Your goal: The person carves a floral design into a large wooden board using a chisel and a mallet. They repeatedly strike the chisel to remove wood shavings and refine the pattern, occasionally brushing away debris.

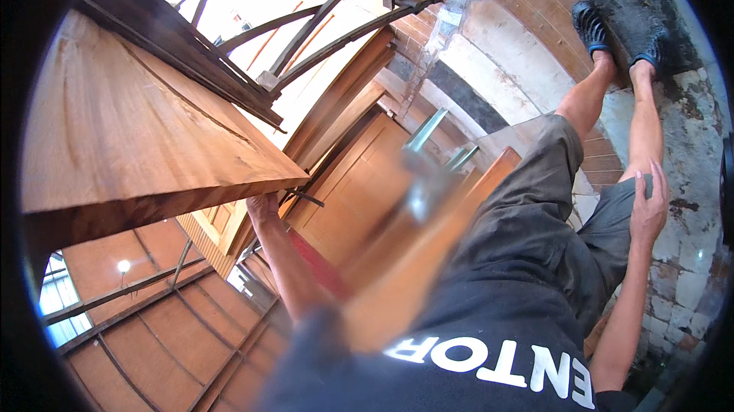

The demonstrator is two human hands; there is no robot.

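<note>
My left hand (262, 209) is closed on the lower edge of a thick, pale-brown wooden board (153, 129) with a rough dark edge, which fills the upper left beside me; its fingertips are mostly hidden behind the board. My right hand (648, 198) rests on my leg near the knee at the right, its fingers loosely apart and holding nothing. Dark timber strips (183, 45) lie along the far side of the board.
Pale timber and panelled wooden doors (348, 182) stand behind the board, near green plastic furniture (424, 129) and a blurred orange wooden surface. A dark timber frame (321, 18) is above. My feet in dark clogs stand on patchy tiled floor (482, 60). A metal-ribbed panel ceiling shows lower left.
</note>
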